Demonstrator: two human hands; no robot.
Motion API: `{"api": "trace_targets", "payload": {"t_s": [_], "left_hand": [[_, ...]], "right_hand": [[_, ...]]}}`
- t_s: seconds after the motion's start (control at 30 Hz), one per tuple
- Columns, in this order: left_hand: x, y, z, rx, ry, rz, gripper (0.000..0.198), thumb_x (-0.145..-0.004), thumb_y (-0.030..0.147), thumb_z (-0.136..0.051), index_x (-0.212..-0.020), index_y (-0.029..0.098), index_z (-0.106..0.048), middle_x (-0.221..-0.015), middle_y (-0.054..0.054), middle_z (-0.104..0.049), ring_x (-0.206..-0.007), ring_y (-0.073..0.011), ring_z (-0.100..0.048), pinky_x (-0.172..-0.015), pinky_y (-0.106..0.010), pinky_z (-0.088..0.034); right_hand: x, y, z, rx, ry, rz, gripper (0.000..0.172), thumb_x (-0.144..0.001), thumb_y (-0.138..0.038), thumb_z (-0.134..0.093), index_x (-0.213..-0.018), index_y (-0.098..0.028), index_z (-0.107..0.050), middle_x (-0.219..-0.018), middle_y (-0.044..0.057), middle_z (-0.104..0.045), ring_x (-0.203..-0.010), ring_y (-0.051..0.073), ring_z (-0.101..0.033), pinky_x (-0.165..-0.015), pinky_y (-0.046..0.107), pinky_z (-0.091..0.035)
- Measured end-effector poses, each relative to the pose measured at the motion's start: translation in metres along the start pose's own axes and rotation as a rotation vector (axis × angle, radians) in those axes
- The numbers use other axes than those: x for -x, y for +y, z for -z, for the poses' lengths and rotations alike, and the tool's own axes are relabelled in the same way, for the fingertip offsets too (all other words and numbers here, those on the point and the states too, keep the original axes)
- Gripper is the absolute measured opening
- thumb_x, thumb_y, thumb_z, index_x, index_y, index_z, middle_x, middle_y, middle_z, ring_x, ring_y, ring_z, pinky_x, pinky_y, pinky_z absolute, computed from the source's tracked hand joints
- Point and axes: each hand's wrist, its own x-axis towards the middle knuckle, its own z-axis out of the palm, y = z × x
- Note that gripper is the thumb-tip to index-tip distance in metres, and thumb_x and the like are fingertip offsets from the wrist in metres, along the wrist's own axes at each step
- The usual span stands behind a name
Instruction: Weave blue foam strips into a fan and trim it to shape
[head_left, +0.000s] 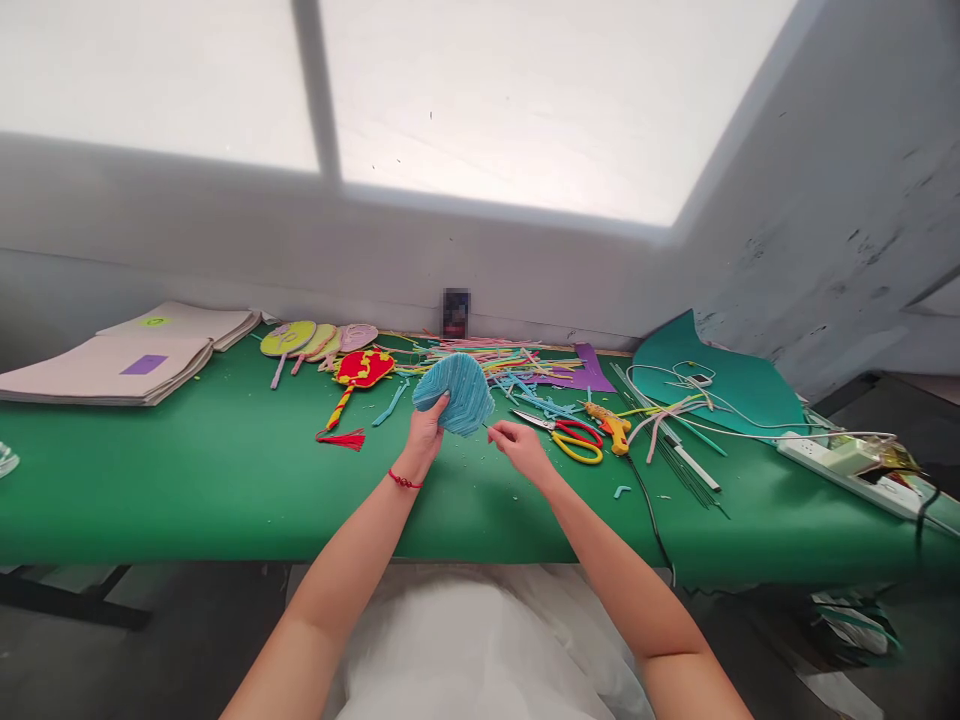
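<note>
A blue round fan piece (457, 390), made of rows of fuzzy pipe cleaners, is held up above the green table. My left hand (427, 425) grips its lower left edge, thumb across the front. At the lower right edge of the disc, my right hand (521, 447) pinches a thin dark wire (487, 428); whether the wire is joined to the disc I cannot tell. Red-and-yellow-handled scissors (576, 440) lie just right of my right hand, beside a yellow glue gun (611, 428). Blue pipe cleaner pieces (544, 398) are scattered behind it.
A red fan with a tassel (364, 368) and several pastel fans (289, 340) lie to the left, beyond them paper stacks (105, 368). Coloured pipe cleaners (480, 350) line the back. Green wires (682, 465), a teal sheet (720, 380) and a power strip (840, 465) occupy the right.
</note>
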Motion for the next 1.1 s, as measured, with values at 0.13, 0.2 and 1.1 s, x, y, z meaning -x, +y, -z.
{"api": "trace_targets", "payload": {"t_s": [0.13, 0.2, 1.1], "left_hand": [[-0.001, 0.001, 0.000, -0.028, 0.025, -0.058, 0.048, -0.053, 0.018, -0.086, -0.098, 0.014, -0.069, -0.108, -0.011, -0.071, -0.117, -0.0298, -0.058, -0.102, -0.046, -0.044], [-0.002, 0.000, 0.000, -0.038, 0.021, -0.079, 0.047, -0.052, 0.019, -0.086, -0.096, 0.014, -0.070, -0.108, -0.011, -0.071, -0.116, -0.0301, -0.058, -0.101, -0.047, -0.044], [-0.017, 0.005, 0.011, -0.034, 0.195, -0.105, 0.039, -0.064, 0.016, -0.082, -0.101, 0.019, -0.069, -0.122, -0.007, -0.066, -0.120, -0.0256, -0.057, -0.101, -0.041, -0.047]], "right_hand": [[-0.004, -0.004, 0.003, -0.222, -0.147, -0.148, 0.039, -0.075, -0.057, -0.057, -0.068, -0.019, -0.057, -0.046, -0.007, -0.032, -0.044, 0.008, -0.023, -0.047, 0.024, -0.017], [-0.004, -0.004, 0.002, -0.250, -0.178, -0.193, 0.038, -0.075, -0.056, -0.057, -0.070, -0.019, -0.057, -0.046, -0.008, -0.031, -0.043, 0.007, -0.019, -0.045, 0.024, -0.015], [-0.042, 0.036, -0.027, 0.582, 0.312, 0.308, 0.032, -0.095, -0.036, -0.039, -0.090, -0.024, -0.069, -0.085, 0.005, -0.070, -0.078, 0.018, -0.061, -0.060, 0.025, -0.036]]}}
